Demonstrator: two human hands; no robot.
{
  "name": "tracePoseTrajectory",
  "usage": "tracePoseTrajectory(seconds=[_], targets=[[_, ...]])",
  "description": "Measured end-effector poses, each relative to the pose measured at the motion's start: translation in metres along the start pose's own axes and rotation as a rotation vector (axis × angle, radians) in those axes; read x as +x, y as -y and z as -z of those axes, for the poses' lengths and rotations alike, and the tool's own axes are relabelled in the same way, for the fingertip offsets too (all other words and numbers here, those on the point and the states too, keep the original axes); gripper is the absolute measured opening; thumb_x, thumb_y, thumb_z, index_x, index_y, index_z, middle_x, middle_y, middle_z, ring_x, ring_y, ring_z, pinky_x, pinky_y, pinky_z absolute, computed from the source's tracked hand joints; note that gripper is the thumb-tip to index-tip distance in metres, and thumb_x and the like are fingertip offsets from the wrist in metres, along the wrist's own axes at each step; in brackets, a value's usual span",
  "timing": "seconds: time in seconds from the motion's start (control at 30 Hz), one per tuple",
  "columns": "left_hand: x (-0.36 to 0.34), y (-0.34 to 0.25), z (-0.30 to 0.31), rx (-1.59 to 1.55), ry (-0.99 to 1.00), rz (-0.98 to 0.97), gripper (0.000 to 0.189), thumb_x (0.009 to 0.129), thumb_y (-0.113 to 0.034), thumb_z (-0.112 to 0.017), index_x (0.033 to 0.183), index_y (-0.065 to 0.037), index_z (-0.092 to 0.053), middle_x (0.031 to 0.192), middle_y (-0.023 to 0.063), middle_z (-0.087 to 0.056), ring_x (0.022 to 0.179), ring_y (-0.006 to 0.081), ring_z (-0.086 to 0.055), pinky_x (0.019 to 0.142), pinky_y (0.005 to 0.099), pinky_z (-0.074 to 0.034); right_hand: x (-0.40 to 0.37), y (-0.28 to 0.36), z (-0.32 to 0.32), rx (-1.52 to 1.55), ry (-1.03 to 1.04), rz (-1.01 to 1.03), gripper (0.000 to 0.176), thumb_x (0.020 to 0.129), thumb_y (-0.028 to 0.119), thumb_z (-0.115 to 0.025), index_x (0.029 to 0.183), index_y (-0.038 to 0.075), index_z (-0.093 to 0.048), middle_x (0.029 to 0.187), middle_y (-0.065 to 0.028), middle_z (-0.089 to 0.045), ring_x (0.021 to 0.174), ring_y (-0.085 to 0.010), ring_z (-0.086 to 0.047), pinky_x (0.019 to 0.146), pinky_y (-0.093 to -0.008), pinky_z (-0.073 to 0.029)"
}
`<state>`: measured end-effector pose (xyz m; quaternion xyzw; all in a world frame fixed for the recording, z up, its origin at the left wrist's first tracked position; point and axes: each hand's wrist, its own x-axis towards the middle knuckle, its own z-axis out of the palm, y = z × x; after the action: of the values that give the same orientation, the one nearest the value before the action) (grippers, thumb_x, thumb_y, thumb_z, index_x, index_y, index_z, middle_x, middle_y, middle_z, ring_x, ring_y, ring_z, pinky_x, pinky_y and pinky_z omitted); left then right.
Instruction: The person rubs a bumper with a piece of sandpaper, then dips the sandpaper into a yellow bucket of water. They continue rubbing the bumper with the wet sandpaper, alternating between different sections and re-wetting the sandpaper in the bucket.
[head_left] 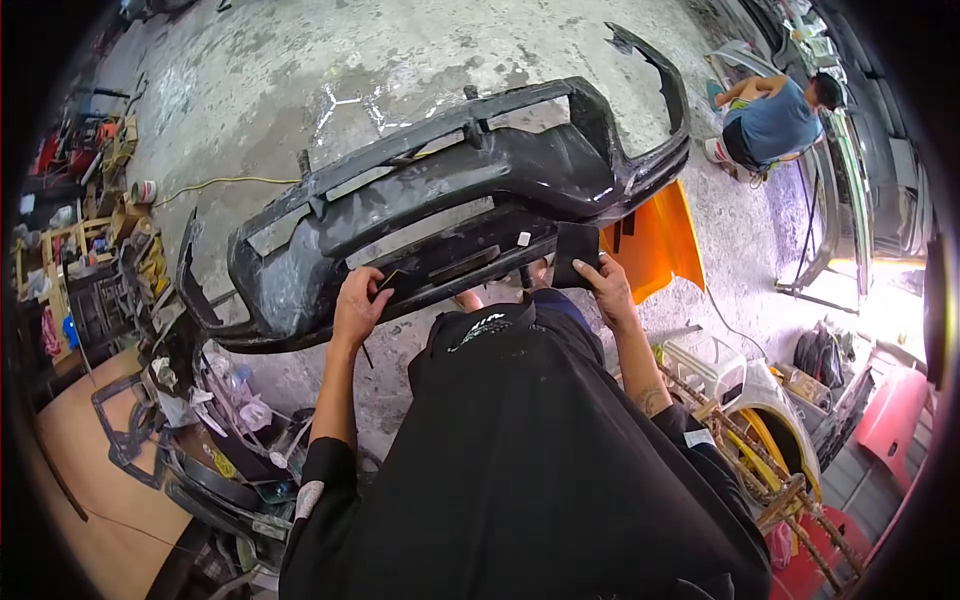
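Observation:
A black car bumper (420,205) with scuffed, dusty patches stretches across the view in front of me. In my right hand (608,292), thumb and fingers pinch a dull black sheet that looks like sandpaper (577,250), held by the bumper's near edge. My left hand (358,308) is at the near left edge of the bumper, its fingers curled. A small dark piece with a yellowish edge shows at those fingertips; its kind is not clear. A small white square (523,239) lies on the bumper between my hands.
An orange panel (660,245) lies right of the bumper. A person in a blue top (780,125) crouches at upper right. A white plastic chair (705,360) and a rusty frame (770,455) stand at lower right. Car parts crowd the left. A yellow hose (225,181) crosses the floor.

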<state>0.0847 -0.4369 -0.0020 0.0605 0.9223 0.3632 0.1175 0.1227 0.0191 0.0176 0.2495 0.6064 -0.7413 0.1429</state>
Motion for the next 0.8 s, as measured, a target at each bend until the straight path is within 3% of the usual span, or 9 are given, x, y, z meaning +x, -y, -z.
tracePoseTrajectory(seconds=[0.1, 0.2, 0.3, 0.47, 0.57, 0.63, 0.67, 0.77, 0.8], targets=[[-0.003, 0.008, 0.002, 0.229, -0.044, -0.14, 0.028, 0.084, -0.014, -0.078, 0.109, -0.007, -0.068, 0.1, 0.0109, -0.061, 0.099, 0.0329, -0.06, 0.087, 0.0445, -0.046, 0.003, -0.009, 0.016, -0.057, -0.044, 0.04, 0.032, 0.095, 0.018, -0.076, 0.118, -0.004, -0.068, 0.107, -0.0048, -0.073, 0.097, -0.0123, -0.067, 0.091, -0.0287, -0.052], [-0.005, -0.002, -0.004, 0.121, -0.097, -0.105, 0.037, 0.089, -0.016, -0.077, 0.124, -0.008, -0.069, 0.104, 0.0113, -0.063, 0.101, 0.0328, -0.059, 0.092, 0.0428, -0.045, 0.004, -0.025, 0.044, -0.11, -0.151, 0.066, 0.03, 0.095, 0.02, -0.077, 0.114, -0.002, -0.069, 0.102, -0.0029, -0.071, 0.09, -0.0107, -0.064, 0.083, -0.0276, -0.051], [0.007, -0.042, -0.015, -0.202, -0.168, -0.053, 0.02, 0.094, -0.004, -0.071, 0.114, -0.002, -0.072, 0.09, 0.0109, -0.062, 0.076, 0.0218, -0.061, 0.069, 0.0323, -0.049, 0.003, -0.052, 0.093, -0.099, -0.279, 0.07, 0.028, 0.095, 0.017, -0.076, 0.115, -0.002, -0.069, 0.101, -0.0028, -0.072, 0.089, -0.0109, -0.066, 0.083, -0.0273, -0.052], [0.055, -0.183, -0.05, -0.236, 0.065, -0.273, 0.013, 0.095, -0.001, -0.069, 0.108, -0.001, -0.073, 0.085, 0.0087, -0.062, 0.07, 0.0172, -0.06, 0.063, 0.0292, -0.048, -0.004, -0.103, 0.188, -0.161, -0.456, -0.009, 0.026, 0.092, 0.013, -0.074, 0.111, -0.003, -0.07, 0.1, -0.0052, -0.073, 0.088, -0.0129, -0.067, 0.084, -0.028, -0.052], [0.085, -0.255, -0.124, -0.331, 0.193, -0.494, 0.016, 0.091, 0.004, -0.069, 0.106, -0.002, -0.073, 0.083, 0.0097, -0.063, 0.071, 0.0204, -0.062, 0.063, 0.0304, -0.049, 0.001, -0.134, 0.246, -0.254, -0.539, -0.089, 0.027, 0.089, 0.015, -0.075, 0.108, -0.004, -0.07, 0.096, -0.0078, -0.073, 0.087, -0.0149, -0.068, 0.083, -0.0301, -0.052], [0.101, -0.294, -0.183, -0.34, 0.424, -0.402, 0.015, 0.092, 0.0, -0.07, 0.107, -0.002, -0.073, 0.088, 0.0115, -0.066, 0.076, 0.0237, -0.065, 0.066, 0.0329, -0.052, 0.024, -0.184, 0.293, -0.347, -0.637, -0.052, 0.034, 0.086, 0.021, -0.076, 0.108, -0.004, -0.07, 0.088, -0.013, -0.073, 0.076, -0.0218, -0.068, 0.076, -0.0367, -0.054], [0.112, -0.303, -0.225, -0.305, 0.446, -0.489, 0.015, 0.093, -0.002, -0.07, 0.108, -0.002, -0.073, 0.09, 0.0117, -0.066, 0.079, 0.0252, -0.066, 0.07, 0.0342, -0.053, 0.032, -0.188, 0.305, -0.405, -0.674, -0.049, 0.042, 0.085, 0.025, -0.076, 0.111, -0.006, -0.068, 0.091, -0.0202, -0.072, 0.083, -0.0301, -0.07, 0.079, -0.0406, -0.055], [0.149, -0.322, -0.351, -0.264, 0.581, -0.425, 0.015, 0.096, -0.009, -0.069, 0.109, -0.002, -0.072, 0.091, 0.0115, -0.065, 0.079, 0.0255, -0.066, 0.073, 0.0343, -0.053, 0.069, -0.219, 0.346, -0.617, -0.682, -0.19, 0.043, 0.087, 0.025, -0.074, 0.115, -0.006, -0.065, 0.099, -0.0269, -0.071, 0.094, -0.0384, -0.071, 0.084, -0.0438, -0.055], [0.161, -0.32, -0.397, -0.22, 0.596, -0.443, 0.016, 0.096, -0.01, -0.069, 0.11, -0.002, -0.072, 0.091, 0.0114, -0.065, 0.077, 0.0258, -0.065, 0.073, 0.0344, -0.053, 0.081, -0.243, 0.356, -0.729, -0.758, -0.043, 0.043, 0.089, 0.022, -0.069, 0.121, -0.006, -0.062, 0.109, -0.0319, -0.069, 0.103, -0.0451, -0.069, 0.087, -0.0463, -0.055]])
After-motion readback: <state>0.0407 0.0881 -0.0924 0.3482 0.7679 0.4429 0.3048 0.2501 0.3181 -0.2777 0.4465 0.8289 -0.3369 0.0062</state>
